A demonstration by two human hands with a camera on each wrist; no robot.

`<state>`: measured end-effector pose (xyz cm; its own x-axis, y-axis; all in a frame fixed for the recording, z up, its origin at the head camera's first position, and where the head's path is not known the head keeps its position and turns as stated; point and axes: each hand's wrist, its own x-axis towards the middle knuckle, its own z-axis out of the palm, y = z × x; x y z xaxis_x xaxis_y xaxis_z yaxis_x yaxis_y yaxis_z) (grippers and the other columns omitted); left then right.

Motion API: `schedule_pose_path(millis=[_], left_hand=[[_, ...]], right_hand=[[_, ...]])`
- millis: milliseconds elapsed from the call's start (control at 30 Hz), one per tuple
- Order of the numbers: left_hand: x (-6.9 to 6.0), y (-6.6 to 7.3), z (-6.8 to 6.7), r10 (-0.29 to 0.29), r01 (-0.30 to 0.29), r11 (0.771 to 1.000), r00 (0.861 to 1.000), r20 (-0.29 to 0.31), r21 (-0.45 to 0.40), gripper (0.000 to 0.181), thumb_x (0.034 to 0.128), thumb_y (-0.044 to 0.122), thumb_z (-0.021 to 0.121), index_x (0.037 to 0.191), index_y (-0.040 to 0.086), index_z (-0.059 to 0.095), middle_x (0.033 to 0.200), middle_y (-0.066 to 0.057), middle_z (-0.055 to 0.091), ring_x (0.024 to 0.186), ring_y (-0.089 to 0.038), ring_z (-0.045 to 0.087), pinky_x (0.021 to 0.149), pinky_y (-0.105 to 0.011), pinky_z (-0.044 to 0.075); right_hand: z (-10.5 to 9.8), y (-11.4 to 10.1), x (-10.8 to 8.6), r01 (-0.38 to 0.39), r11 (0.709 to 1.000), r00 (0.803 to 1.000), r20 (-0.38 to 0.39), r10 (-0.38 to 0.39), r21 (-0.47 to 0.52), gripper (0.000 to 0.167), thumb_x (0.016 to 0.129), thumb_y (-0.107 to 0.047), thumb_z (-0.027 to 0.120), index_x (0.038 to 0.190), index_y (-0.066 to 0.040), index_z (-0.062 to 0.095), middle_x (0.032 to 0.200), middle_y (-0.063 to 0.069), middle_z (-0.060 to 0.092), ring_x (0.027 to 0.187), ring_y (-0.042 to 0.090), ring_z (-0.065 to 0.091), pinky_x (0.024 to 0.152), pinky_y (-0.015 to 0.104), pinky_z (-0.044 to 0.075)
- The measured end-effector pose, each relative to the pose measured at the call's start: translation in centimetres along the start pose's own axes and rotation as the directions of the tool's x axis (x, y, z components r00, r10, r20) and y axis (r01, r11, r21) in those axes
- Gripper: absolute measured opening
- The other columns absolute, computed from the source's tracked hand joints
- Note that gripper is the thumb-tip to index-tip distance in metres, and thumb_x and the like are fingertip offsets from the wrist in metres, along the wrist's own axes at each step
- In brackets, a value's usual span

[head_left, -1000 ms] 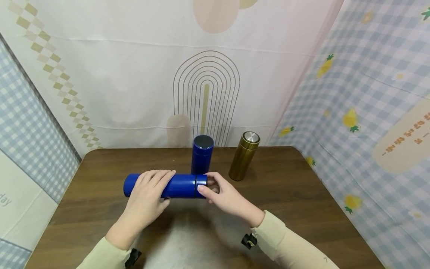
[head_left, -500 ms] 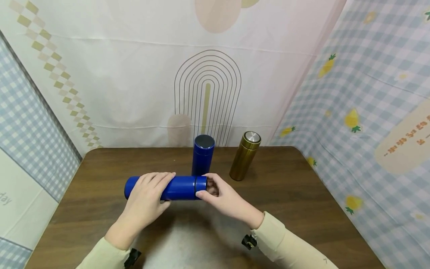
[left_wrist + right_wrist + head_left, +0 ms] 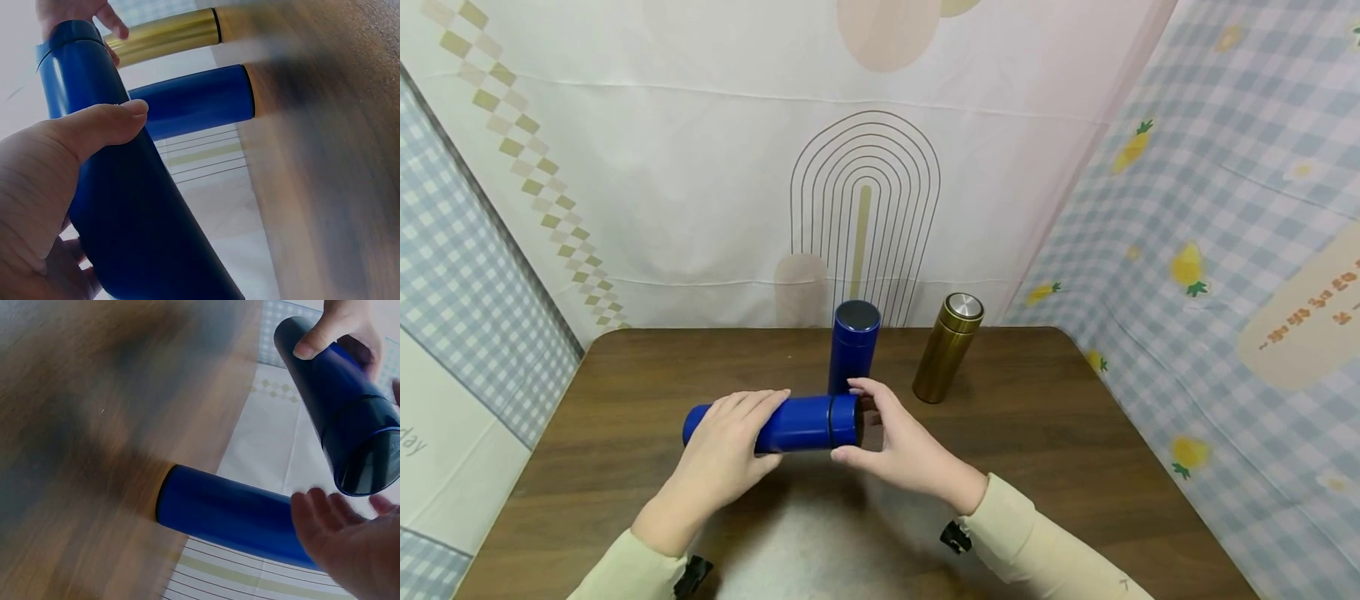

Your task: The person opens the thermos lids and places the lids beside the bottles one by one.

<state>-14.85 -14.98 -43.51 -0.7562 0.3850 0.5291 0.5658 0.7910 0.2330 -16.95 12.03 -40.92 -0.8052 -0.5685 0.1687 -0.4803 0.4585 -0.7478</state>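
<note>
The left hand (image 3: pixel 722 458) grips a blue bottle (image 3: pixel 801 423) around its body, holding it sideways above the table with its capped end to the right. Beside that cap, the right hand (image 3: pixel 913 442) is spread with fingers and thumb apart. In the right wrist view the right hand (image 3: pixel 350 540) has parted fingers near the bottle's dark cap top (image 3: pixel 370 464) and grips nothing. The left wrist view shows the left thumb across the held bottle (image 3: pixel 144 206). A second blue bottle (image 3: pixel 853 346) stands upright behind the right hand's fingers.
A gold bottle (image 3: pixel 947 350) with a silver top stands upright to the right of the standing blue bottle. The brown wooden table (image 3: pixel 1045 450) ends at a pale patterned cloth (image 3: pixel 700 183); checked cloths hang on both sides.
The right hand's thumb and fingers have come away from the cap and spread apart. The held bottle has tilted slightly, its left end shifting a little to the right.
</note>
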Motion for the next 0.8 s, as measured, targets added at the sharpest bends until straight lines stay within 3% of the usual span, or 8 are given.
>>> schedule_pose_path(millis=[200, 333, 500, 700, 800], left_hand=[[-0.06, 0.04, -0.12, 0.000, 0.000, 1.000, 0.999, -0.034, -0.006, 0.078, 0.0622, 0.021, 0.087, 0.133, 0.010, 0.056, 0.122, -0.008, 0.062, 0.112, -0.029, 0.054, 0.098, -0.049, 0.039], [-0.01, 0.04, -0.15, 0.010, -0.010, 1.000, 0.999, -0.050, 0.012, 0.078, 0.0612, 0.019, 0.087, 0.132, 0.009, 0.057, 0.122, -0.008, 0.061, 0.112, -0.029, 0.053, 0.099, -0.049, 0.037], [0.02, 0.10, -0.19, 0.017, -0.015, 0.999, 0.998, -0.057, 0.030, 0.079, 0.0603, 0.019, 0.088, 0.132, 0.008, 0.057, 0.122, -0.008, 0.061, 0.112, -0.030, 0.053, 0.098, -0.049, 0.038], [-0.09, 0.08, -0.21, 0.008, -0.006, 1.000, 0.999, -0.049, 0.029, 0.080, 0.0602, 0.020, 0.089, 0.133, 0.009, 0.057, 0.123, -0.008, 0.061, 0.113, -0.030, 0.053, 0.098, -0.050, 0.038], [-0.16, 0.02, -0.22, 0.000, 0.001, 1.000, 0.999, -0.040, 0.028, 0.081, 0.0603, 0.020, 0.090, 0.133, 0.010, 0.056, 0.124, -0.008, 0.061, 0.113, -0.030, 0.053, 0.099, -0.050, 0.037]], right_hand=[[-0.14, -0.17, 0.16, -0.129, 0.978, 0.990, -0.033, 0.136, 0.162, 0.066, 0.090, -0.046, 0.064, 0.144, -0.027, 0.032, 0.126, 0.001, 0.051, 0.111, 0.015, 0.056, 0.095, 0.038, 0.047], [-0.14, -0.31, 0.27, -0.158, 0.968, 0.984, -0.048, 0.171, 0.193, 0.059, 0.092, -0.043, 0.062, 0.141, -0.020, 0.038, 0.118, 0.004, 0.057, 0.103, 0.016, 0.059, 0.090, 0.035, 0.049], [0.04, -0.18, 0.37, -0.144, 0.968, 0.985, -0.060, 0.159, 0.205, 0.053, 0.093, -0.039, 0.063, 0.136, -0.013, 0.045, 0.113, 0.006, 0.059, 0.098, 0.018, 0.060, 0.084, 0.033, 0.051], [0.02, -0.28, 0.17, -0.123, 0.973, 0.990, -0.046, 0.134, 0.194, 0.050, 0.091, -0.040, 0.065, 0.134, -0.027, 0.044, 0.114, 0.002, 0.057, 0.096, 0.014, 0.062, 0.082, 0.032, 0.053], [0.03, -0.25, 0.14, -0.071, 0.982, 0.995, -0.050, 0.081, 0.175, 0.056, 0.089, -0.036, 0.070, 0.136, -0.028, 0.042, 0.118, 0.000, 0.057, 0.098, 0.013, 0.061, 0.085, 0.035, 0.052]])
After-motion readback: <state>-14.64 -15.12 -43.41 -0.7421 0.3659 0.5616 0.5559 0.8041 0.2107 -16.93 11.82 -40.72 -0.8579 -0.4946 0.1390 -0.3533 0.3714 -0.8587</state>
